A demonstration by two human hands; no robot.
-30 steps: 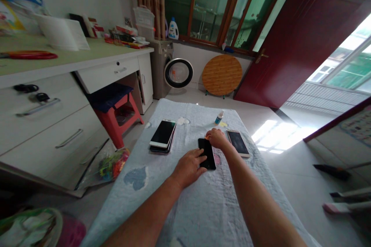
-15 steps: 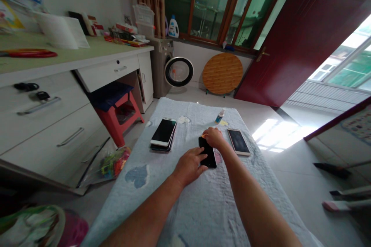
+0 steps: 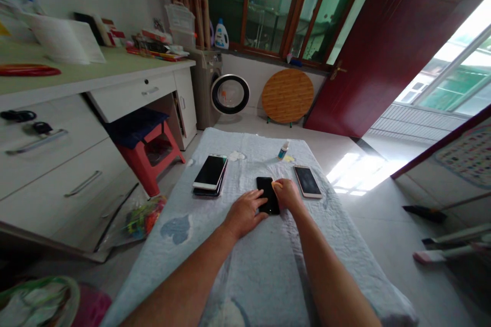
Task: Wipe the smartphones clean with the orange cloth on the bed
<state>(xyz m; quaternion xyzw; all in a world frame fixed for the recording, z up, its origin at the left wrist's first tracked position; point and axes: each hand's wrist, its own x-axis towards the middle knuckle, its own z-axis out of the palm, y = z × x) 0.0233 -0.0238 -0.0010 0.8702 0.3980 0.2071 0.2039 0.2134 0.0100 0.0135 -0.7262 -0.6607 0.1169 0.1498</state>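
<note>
A black, flat, rectangular phone [image 3: 271, 202] lies screen up on the surface covered with a pale blue patterned cloth [image 3: 253, 281], between the person's hands. The left hand [image 3: 245, 210] has its grip loosely open, fingers spread flat and the fingertips resting on the phone's left side, closed around nothing. The right hand [image 3: 288, 194] has its grip pinched closed on a small orange piece [image 3: 276, 184], mostly hidden by the fingers, at the phone's upper right edge. Near the right hand lies a white-framed phone with a dark screen [image 3: 308, 182]; beyond stands a small white-capped bottle with a blue label [image 3: 283, 151].
</note>
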